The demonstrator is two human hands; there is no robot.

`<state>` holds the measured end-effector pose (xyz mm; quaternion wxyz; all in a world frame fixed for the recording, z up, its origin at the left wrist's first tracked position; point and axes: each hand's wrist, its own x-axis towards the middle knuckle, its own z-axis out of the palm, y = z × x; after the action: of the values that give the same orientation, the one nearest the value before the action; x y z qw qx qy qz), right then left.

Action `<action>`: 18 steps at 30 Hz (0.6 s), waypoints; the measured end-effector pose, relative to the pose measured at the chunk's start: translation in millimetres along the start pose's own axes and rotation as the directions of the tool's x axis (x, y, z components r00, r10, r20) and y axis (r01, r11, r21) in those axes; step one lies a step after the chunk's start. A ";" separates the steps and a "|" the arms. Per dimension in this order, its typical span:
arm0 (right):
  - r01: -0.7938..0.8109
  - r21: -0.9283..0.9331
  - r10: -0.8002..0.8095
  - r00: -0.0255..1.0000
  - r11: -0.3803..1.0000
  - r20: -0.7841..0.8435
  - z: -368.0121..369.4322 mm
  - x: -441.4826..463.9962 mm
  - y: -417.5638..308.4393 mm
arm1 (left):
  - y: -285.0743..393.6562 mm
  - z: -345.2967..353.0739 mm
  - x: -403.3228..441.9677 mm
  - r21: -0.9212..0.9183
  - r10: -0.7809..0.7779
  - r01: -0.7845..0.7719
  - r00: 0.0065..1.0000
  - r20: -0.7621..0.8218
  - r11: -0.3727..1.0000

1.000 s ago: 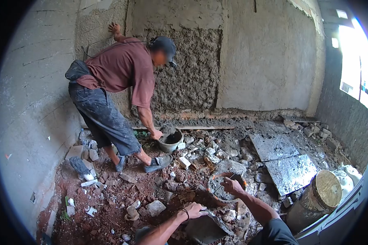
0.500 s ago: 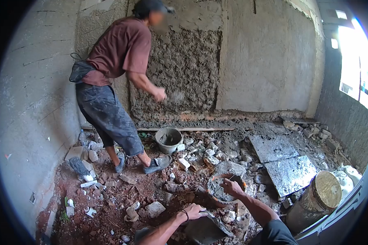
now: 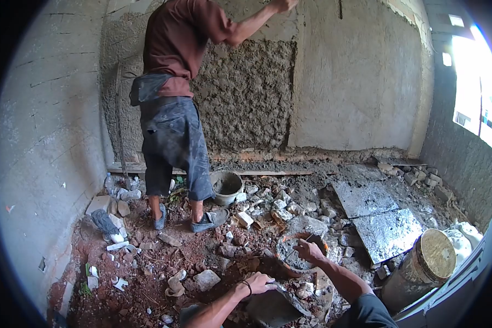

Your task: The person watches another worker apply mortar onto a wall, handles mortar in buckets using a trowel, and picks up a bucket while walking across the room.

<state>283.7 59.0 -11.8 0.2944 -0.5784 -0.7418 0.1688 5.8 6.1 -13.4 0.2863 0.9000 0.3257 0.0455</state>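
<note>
My left hand [image 3: 261, 283] grips the edge of a dark, mortar-smeared board [image 3: 276, 307] low in the view. Over an orange-rimmed bucket [image 3: 283, 266] of grey mortar, my right hand [image 3: 310, 251] is closed round the handle of a tool; a thin metal part shows above the bucket, and the tool's blade is hard to make out. Near the wall, a co-worker [image 3: 172, 49] in a maroon shirt stands with one arm raised to the plaster. A pale bucket [image 3: 226, 187] of mortar sits beside the co-worker's feet.
Rough wet plaster [image 3: 246, 95] covers the wall's middle. Two flat boards [image 3: 388, 233] lie on the right. A tall dirty bucket [image 3: 421, 268] leans at the lower right near white bags [image 3: 463, 240]. Rubble and broken stones [image 3: 207, 279] cover the ground.
The co-worker has straightened up from the pale bucket, turned to the wall and raised an arm. My right hand has shifted slightly within the bucket area; my left hand has stayed in place.
</note>
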 end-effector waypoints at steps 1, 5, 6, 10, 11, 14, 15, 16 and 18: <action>-0.002 -0.001 0.002 1.000 1.000 -0.001 1.4 0.4 2.1 | 1.0 -0.3 -0.6 -0.003 -0.014 0.014 1.000 0.003 1.000; -0.009 -0.003 0.009 1.000 1.000 0.026 2.0 2.5 8.4 | 1.4 -2.0 0.3 0.006 -0.025 0.025 1.000 0.010 1.000; -0.028 0.008 0.027 0.998 1.000 0.064 1.5 2.2 8.2 | 1.9 -2.6 0.0 0.006 -0.025 0.025 1.000 0.010 1.000; -0.067 0.004 0.066 0.995 0.998 0.077 -1.2 1.4 1.5 | 2.7 -3.6 0.2 0.012 -0.033 0.032 0.999 0.023 0.999; -0.052 -0.002 0.052 0.996 0.999 0.069 -1.4 0.9 1.7 | 2.1 -3.1 0.9 0.013 -0.026 0.026 0.999 0.025 1.000; -0.037 0.007 0.037 0.999 0.999 0.036 1.0 0.4 3.0 | -1.5 0.4 3.2 -0.005 -0.031 0.031 0.999 0.020 1.000; -0.036 0.024 0.035 0.999 0.999 0.009 2.2 1.3 4.4 | -0.9 -0.7 3.1 -0.005 -0.029 0.029 0.999 0.019 1.000; -0.036 0.023 0.036 0.999 0.999 0.008 2.6 1.5 6.3 | -0.1 -1.2 2.7 -0.008 -0.039 0.039 0.999 0.025 0.999; -0.029 0.048 0.029 1.000 0.998 0.008 4.2 1.2 9.2 | 3.1 -3.2 0.5 -0.009 -0.048 0.048 0.998 0.034 0.999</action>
<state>287.9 63.0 -20.2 0.3029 -0.5812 -0.7302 0.1929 7.0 6.1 -9.1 0.2970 0.8912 0.3420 0.0252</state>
